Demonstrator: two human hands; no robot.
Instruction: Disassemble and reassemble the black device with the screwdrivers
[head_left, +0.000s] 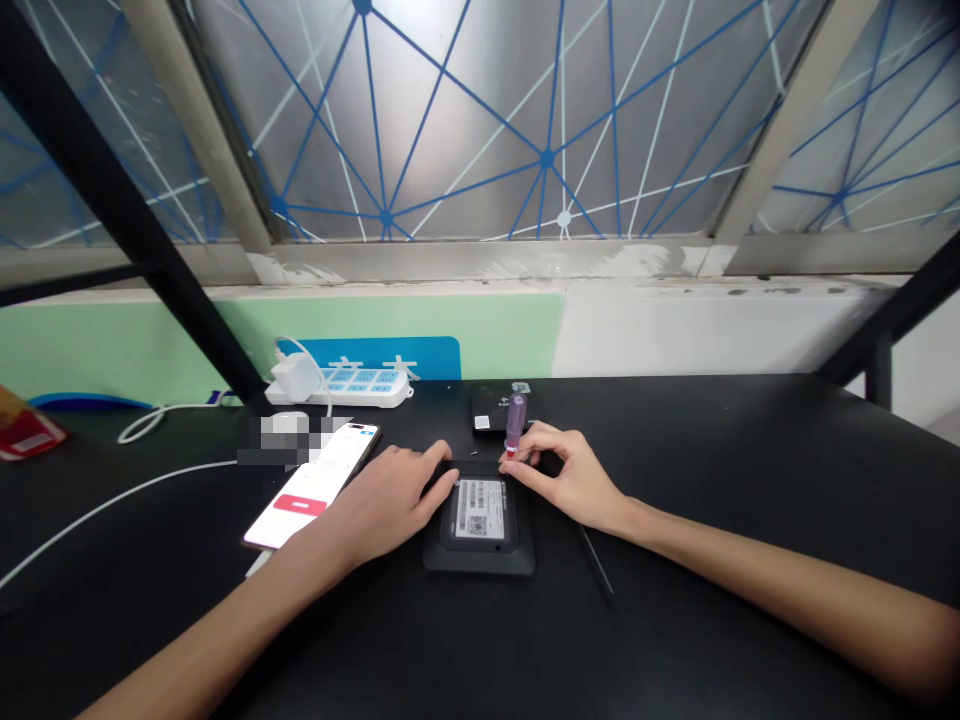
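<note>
A small black device (480,525) with a white label on top lies on the black table (712,480) in front of me. My left hand (382,500) rests on its left edge, fingers pressed against the casing. My right hand (566,475) pinches a screwdriver with a purple handle (515,422), which stands upright at the device's far right corner. Behind the screwdriver lies another small black box (491,410).
A phone (315,480) with a lit screen lies left of my left hand. A white power strip (345,385) with a charger and white cables sits at the back left. A thin dark rod (596,565) lies under my right wrist. A red packet (26,425) shows at the far left.
</note>
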